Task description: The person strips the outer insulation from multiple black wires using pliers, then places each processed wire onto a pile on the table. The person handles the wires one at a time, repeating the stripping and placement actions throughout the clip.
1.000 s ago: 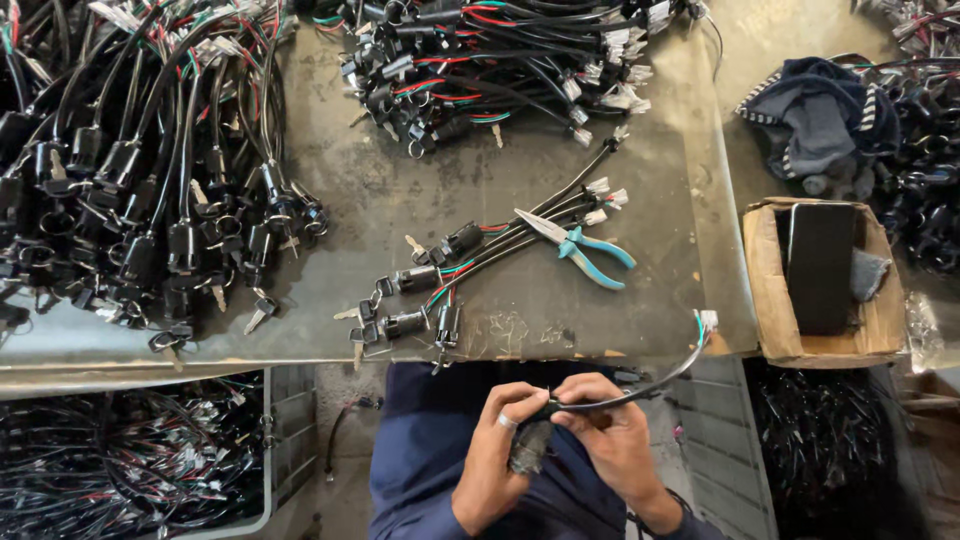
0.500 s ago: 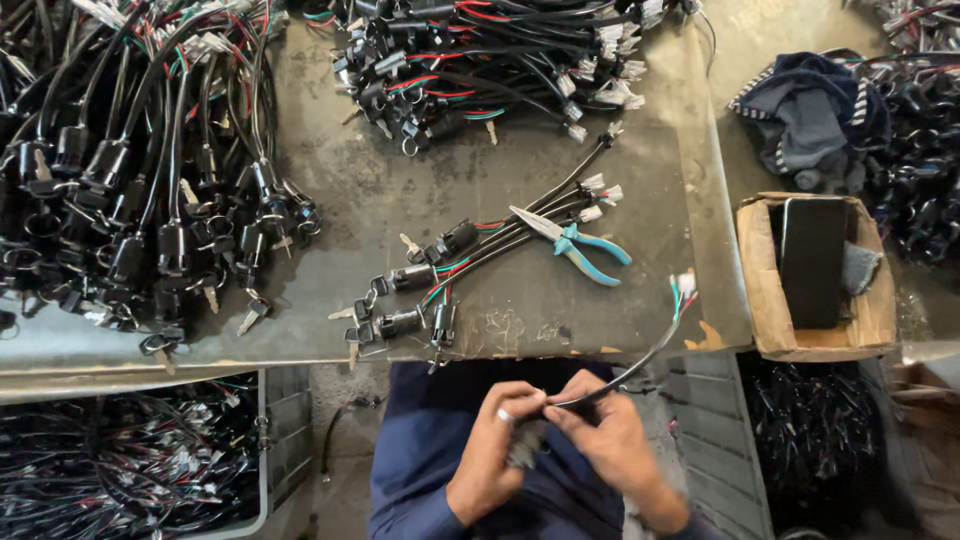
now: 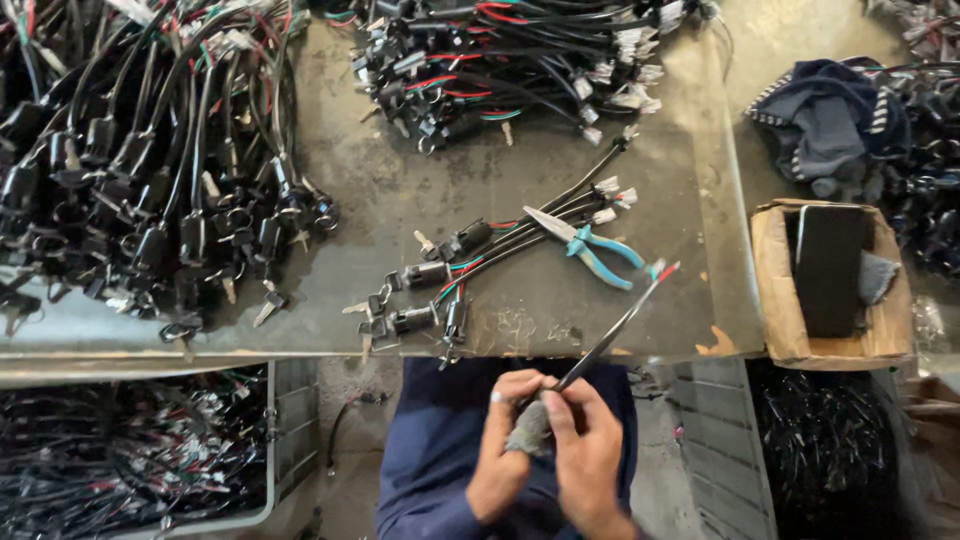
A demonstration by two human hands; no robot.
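My left hand (image 3: pixel 505 440) and my right hand (image 3: pixel 588 450) are together below the table's front edge, over my blue-clad lap. Both grip one black cable assembly (image 3: pixel 610 335) at its blurred grey lock end. The cable runs up and to the right from my fingers, and its loose red, green and white wire tips hang over the table near the blue-handled pliers (image 3: pixel 585 247). A small group of finished-looking key-lock cables (image 3: pixel 450 270) lies on the metal table (image 3: pixel 400 200) just beyond my hands.
A big heap of black lock cables (image 3: pixel 140 170) covers the left of the table, another pile (image 3: pixel 510 70) lies at the back. A cardboard box with a black phone (image 3: pixel 830 270) stands at right, dark cloth (image 3: pixel 825 120) behind it. A bin of cables (image 3: pixel 120 460) sits below left.
The cable's free end has swung up and inward over the table edge. My hands have closed tighter around the lock end, and the view has shifted slightly.
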